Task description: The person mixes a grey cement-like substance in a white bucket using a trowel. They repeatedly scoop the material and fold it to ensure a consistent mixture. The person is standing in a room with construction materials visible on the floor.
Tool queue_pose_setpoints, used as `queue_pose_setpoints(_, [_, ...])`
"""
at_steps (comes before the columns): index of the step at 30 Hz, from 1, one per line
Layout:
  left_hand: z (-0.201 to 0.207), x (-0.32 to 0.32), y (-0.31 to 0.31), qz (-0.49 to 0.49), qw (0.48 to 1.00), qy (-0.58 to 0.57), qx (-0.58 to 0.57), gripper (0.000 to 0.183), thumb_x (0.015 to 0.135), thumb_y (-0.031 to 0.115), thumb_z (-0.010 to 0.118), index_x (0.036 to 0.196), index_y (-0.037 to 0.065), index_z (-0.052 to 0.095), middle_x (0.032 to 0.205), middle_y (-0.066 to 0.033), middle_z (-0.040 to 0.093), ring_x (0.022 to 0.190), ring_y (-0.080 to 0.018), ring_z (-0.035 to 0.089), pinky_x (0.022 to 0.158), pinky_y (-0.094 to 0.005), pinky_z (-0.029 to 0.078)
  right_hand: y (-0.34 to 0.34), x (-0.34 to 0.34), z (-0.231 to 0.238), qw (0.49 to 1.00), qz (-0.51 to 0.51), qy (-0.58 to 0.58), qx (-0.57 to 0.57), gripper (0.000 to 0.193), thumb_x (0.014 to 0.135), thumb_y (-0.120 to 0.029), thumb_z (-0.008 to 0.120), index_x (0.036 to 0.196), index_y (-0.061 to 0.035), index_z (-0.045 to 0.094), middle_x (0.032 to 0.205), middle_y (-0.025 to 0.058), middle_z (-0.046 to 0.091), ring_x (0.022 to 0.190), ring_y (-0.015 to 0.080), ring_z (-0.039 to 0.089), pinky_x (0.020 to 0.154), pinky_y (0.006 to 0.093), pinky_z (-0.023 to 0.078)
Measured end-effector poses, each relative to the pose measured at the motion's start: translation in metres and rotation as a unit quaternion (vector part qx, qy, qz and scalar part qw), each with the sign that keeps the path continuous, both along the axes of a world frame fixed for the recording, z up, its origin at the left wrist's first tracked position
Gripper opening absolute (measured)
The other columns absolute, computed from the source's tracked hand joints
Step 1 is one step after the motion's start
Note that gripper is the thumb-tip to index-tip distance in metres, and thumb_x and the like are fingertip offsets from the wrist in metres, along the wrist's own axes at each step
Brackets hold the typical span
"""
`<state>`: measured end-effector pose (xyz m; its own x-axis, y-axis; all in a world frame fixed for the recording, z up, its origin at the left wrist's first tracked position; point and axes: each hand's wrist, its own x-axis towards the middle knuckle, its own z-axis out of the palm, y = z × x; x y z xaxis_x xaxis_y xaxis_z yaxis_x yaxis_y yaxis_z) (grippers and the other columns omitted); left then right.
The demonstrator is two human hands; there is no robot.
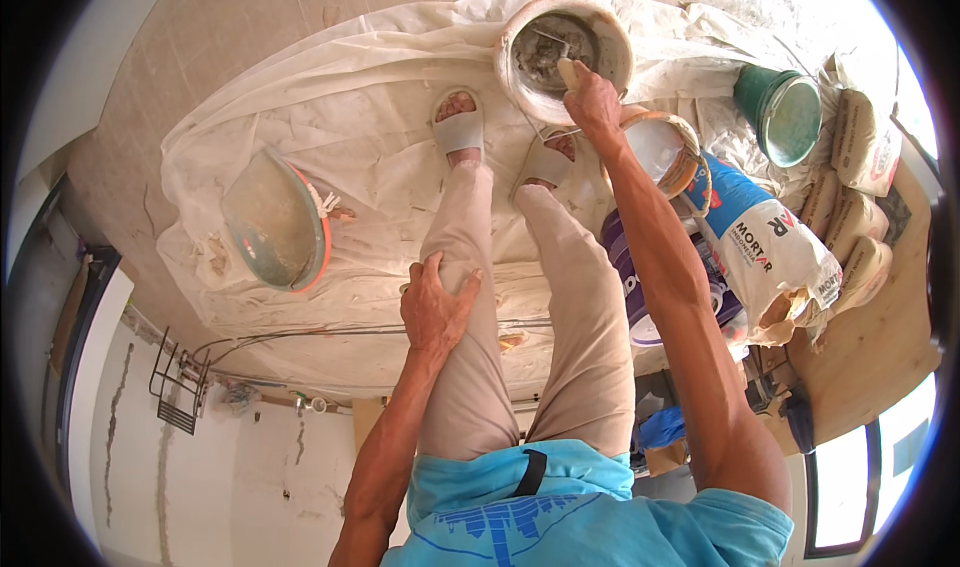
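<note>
R hand [592, 99] is gripping a tool [569, 74] over the bucket [617, 42], which is standing on the sheet [365, 97] near the feet [459, 127]; L hand [438, 309] is resting, unclenched, on L leg [463, 222]; grey mix [535, 62] is showing inside; mixing's prob. under way, amt. left unclear.

Tool: pale stubby handle [570, 73] gripped in the right fingers [590, 87]; thin bent metal neck [552, 37] projects beyond them, working end not clearly visible. Bucket [617, 42]: round, off-white, smeared rim, upright, mouth beneath and beyond fingertips. Mix [533, 59]: grey, lumpy, inside bucket, just left of fingers.
</note>
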<state>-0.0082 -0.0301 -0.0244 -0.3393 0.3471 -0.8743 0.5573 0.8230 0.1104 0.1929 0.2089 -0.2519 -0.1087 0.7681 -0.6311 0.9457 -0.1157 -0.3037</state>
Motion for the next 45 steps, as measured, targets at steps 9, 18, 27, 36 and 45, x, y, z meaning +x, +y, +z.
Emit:
queue_pose_setpoints(9, [0.0,0.001,0.002,-0.009,1.0,0.009,0.0,0.071,0.083,0.05,0.075,0.135,0.005,0.057,0.12,-0.0202,0.06,0.104,-0.0423,0.063,0.092,-0.0494,0.051,-0.019,0.018,0.014,0.958,0.282,-0.031,0.032,0.036,0.093,-0.011,0.063,0.127,-0.0079,0.052,0.095,0.0227,0.067,0.087,0.0391,0.074,0.069,0.0473,0.06])
queue_pose_setpoints(18, [-0.001,0.001,-0.003,-0.008,1.0,0.016,0.005,0.071,0.082,0.05,0.075,0.135,0.006,0.057,0.119,-0.0195,0.06,0.102,-0.0421,0.064,0.091,-0.0499,0.052,-0.01,0.049,0.04,0.962,0.258,-0.086,0.023,0.041,0.092,-0.003,0.058,0.132,-0.009,0.053,0.103,0.0265,0.069,0.091,0.0421,0.073,0.076,0.0515,0.059])
queue_pose_setpoints(27, [0.001,0.003,0.003,0.0,1.0,0.008,-0.004,0.072,0.082,0.05,0.074,0.136,0.005,0.057,0.121,-0.0196,0.06,0.103,-0.0427,0.063,0.092,-0.0494,0.051,0.008,0.05,0.008,0.996,0.079,-0.016,-0.045,0.041,0.083,-0.014,0.06,0.123,-0.0072,0.068,0.099,0.0273,0.072,0.1,0.0452,0.07,0.087,0.0544,0.054])
queue_pose_setpoints(36, [0.001,0.005,0.0,-0.006,1.0,0.012,-0.002,0.072,0.083,0.05,0.075,0.135,0.004,0.057,0.118,-0.0194,0.059,0.102,-0.0425,0.064,0.091,-0.0496,0.052,0.003,0.057,0.024,0.997,0.071,0.005,-0.017,0.061,0.081,-0.013,0.062,0.141,-0.0166,0.062,0.107,0.0283,0.072,0.102,0.0441,0.07,0.089,0.0522,0.055])
queue_pose_setpoints(45, [0.002,0.005,0.005,-0.012,1.0,0.007,0.009,0.071,0.083,0.05,0.075,0.135,0.004,0.057,0.118,-0.0202,0.06,0.1,-0.0432,0.064,0.089,-0.0503,0.052,0.017,0.052,-0.004,0.983,0.17,-0.066,0.006,0.045,0.085,-0.007,0.058,0.129,-0.0145,0.062,0.093,0.0232,0.073,0.088,0.0443,0.072,0.075,0.0544,0.056])
